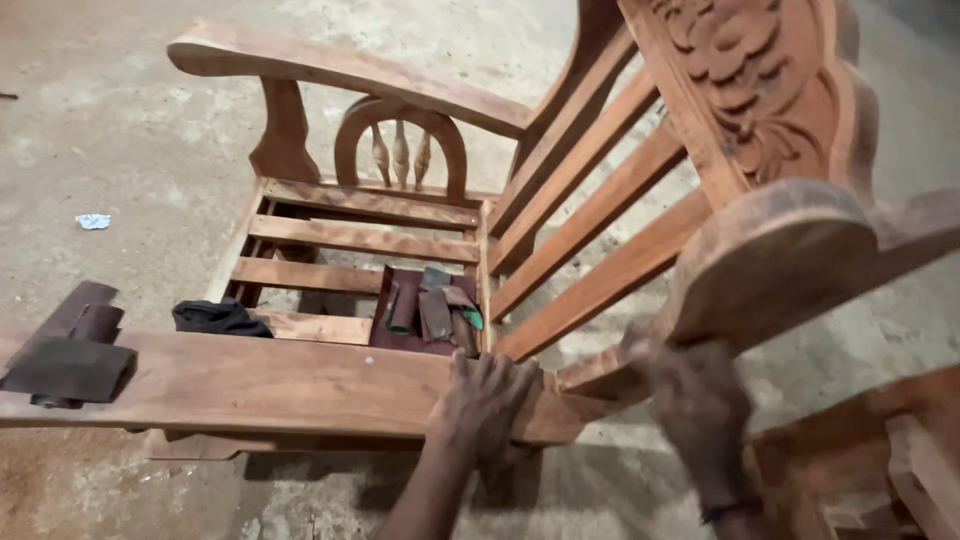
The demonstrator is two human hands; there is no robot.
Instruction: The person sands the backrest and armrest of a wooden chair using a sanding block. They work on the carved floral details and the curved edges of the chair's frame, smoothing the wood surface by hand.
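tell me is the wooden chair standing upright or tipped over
Tipped over. The wooden chair lies on its side on the floor, one armrest down, the other up; the left hand rests on it.

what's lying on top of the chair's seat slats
On the seat slats lie a heap of sandpaper pieces near the backrest side and a dark cloth toward the other. What lies beneath those pieces is covered.

A rough, dusty concrete floor (130, 120) fills the scene, pale grey-brown and mottled with scuffs. Well to the left of the scrap of blue-white paper (93, 221) lying on it, a small dark mark sits at the edge. Far to the paper's right, in the lower corner, part of another unfinished wooden frame (880, 450) stands. The light is dim and even.
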